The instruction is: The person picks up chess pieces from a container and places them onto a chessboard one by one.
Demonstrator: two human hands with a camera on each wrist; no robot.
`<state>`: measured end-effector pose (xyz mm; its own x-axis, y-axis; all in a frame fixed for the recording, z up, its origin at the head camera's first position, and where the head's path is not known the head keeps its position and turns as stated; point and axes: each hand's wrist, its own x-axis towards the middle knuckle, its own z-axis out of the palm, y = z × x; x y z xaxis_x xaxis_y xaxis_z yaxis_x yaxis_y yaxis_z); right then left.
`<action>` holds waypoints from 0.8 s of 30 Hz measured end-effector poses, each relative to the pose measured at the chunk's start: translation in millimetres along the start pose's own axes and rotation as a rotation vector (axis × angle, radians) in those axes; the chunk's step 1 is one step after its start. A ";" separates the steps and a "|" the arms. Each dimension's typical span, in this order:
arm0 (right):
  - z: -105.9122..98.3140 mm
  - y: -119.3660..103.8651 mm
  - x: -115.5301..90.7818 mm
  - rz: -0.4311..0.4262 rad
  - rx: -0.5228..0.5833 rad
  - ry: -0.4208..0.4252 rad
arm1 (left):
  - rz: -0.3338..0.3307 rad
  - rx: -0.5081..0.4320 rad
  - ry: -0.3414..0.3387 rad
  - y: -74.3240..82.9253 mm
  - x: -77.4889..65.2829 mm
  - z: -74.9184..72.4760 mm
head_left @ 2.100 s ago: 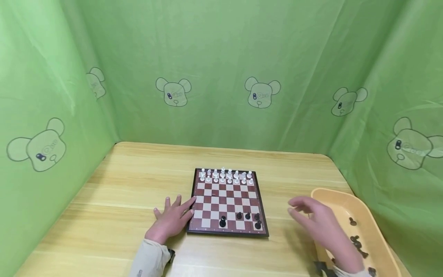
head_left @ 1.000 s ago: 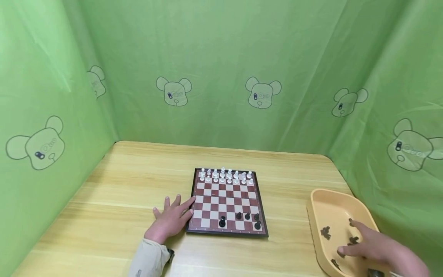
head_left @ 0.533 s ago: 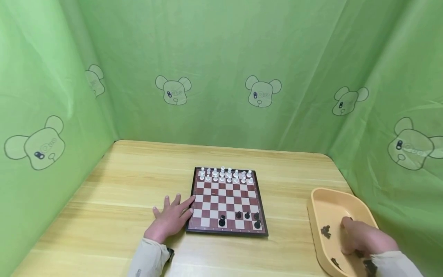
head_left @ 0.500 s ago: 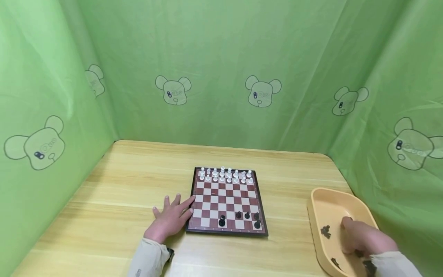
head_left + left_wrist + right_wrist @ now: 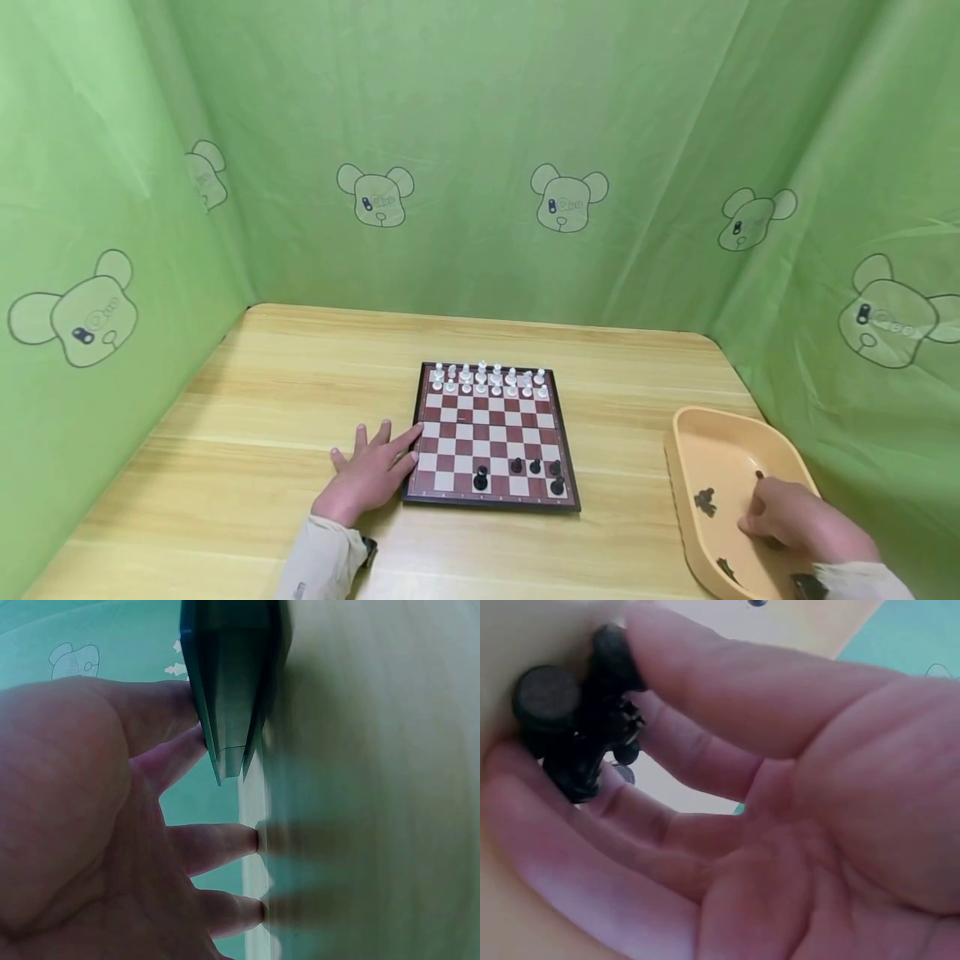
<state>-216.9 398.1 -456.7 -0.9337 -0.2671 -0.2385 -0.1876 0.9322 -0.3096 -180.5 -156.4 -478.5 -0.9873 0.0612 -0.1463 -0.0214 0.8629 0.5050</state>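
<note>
My left hand (image 5: 367, 475) rests beside the chessboard (image 5: 491, 434), thumb and a finger touching its left edge; in the left wrist view two other fingertips (image 5: 251, 840) touch the table. White chess pieces (image 5: 497, 379) fill the two far rows. On the near right stand several black pieces (image 5: 535, 467), with a taller black piece (image 5: 481, 478) near the middle of the front row. Inside the orange tray (image 5: 678, 483), my right hand (image 5: 798, 518) curls its thumb and fingers round a cluster of black chess pieces (image 5: 577, 757). The hand hides part of the tray.
More black pieces (image 5: 705, 501) lie at the tray's left side, and another dark piece (image 5: 726, 570) lies nearer the front. The wooden table (image 5: 315, 358) is enclosed by green curtains (image 5: 465, 275) at the back and both sides.
My right hand has moved from left of the tray into it, and its spread fingers have drawn together round the black pieces. The left hand and board stay in place.
</note>
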 end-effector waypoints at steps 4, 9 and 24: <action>0.2 5.2 3.4 -0.030 -0.033 0.002 | -0.002 -0.002 0.001 -0.2 0.2 0.0; 0.0 6.0 5.7 -0.027 -0.021 -0.011 | 0.002 -0.008 0.003 -0.9 0.5 0.8; -24.5 -29.9 -1.9 0.036 0.094 0.054 | 0.008 -0.007 0.010 -2.6 1.5 2.4</action>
<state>-217.0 376.8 -424.4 -0.9548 -0.2180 -0.2021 -0.1266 0.9133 -0.3871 -181.6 -157.4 -482.1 -0.9890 0.0635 -0.1339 -0.0142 0.8587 0.5122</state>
